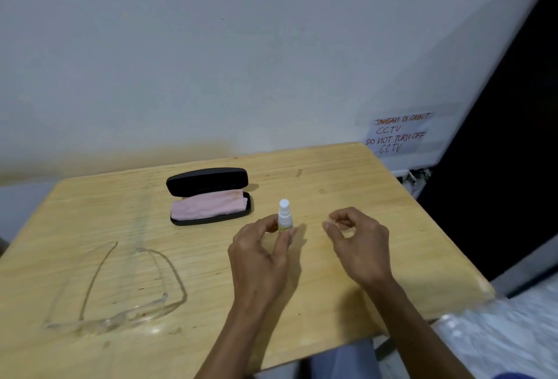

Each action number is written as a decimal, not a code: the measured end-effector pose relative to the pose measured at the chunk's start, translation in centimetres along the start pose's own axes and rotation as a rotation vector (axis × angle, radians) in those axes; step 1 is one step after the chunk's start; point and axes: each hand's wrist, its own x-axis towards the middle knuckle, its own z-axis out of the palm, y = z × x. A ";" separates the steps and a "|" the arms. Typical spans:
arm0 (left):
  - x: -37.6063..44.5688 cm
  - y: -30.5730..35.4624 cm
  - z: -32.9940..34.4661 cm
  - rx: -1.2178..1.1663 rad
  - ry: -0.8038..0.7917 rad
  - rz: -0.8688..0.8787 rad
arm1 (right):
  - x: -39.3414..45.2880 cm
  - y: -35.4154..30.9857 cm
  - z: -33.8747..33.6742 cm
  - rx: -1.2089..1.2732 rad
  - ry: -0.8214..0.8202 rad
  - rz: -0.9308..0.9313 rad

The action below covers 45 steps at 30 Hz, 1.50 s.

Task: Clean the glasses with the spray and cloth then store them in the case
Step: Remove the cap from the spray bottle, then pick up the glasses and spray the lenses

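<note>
A small white spray bottle (pixel 284 216) stands upright on the wooden table (pixel 347 185), with my left hand (pixel 261 253) gripping its lower part between thumb and fingers. My right hand (pixel 357 238) hovers just right of the bottle and pinches a small clear cap (pixel 329 223) between thumb and forefinger. Clear-framed glasses (pixel 120 297) lie on the table at the near left, temples unfolded and pointing away from me. A black glasses case (pixel 211 195) lies open behind the bottle to the left, with a pink cloth (pixel 208 205) folded inside it.
A white wall rises right behind the table. A handwritten paper notice (pixel 397 133) is taped to it at the right, above a socket area. The table's right edge drops off to a dark gap and pale floor.
</note>
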 end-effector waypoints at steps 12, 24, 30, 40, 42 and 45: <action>-1.1 0.6 -0.8 0.004 -0.025 -0.019 | -2.2 -2.0 -1.4 -0.024 0.065 -0.104; -3.7 2.5 -3.2 0.104 -0.006 0.171 | -7.2 -7.6 -1.6 0.305 0.086 -0.302; -4.6 1.5 -7.9 0.146 -0.103 0.066 | -7.6 -8.8 -0.4 0.493 -0.019 -0.206; -2.7 -3.4 -22.8 0.873 -0.095 0.055 | -9.3 -10.5 2.0 0.734 -0.156 -0.015; -2.4 -3.7 -23.8 0.907 -0.166 0.014 | -9.7 -10.8 2.3 0.760 -0.182 0.031; -2.0 -4.0 -24.1 0.910 -0.226 0.021 | -10.0 -11.4 2.4 0.826 -0.222 0.117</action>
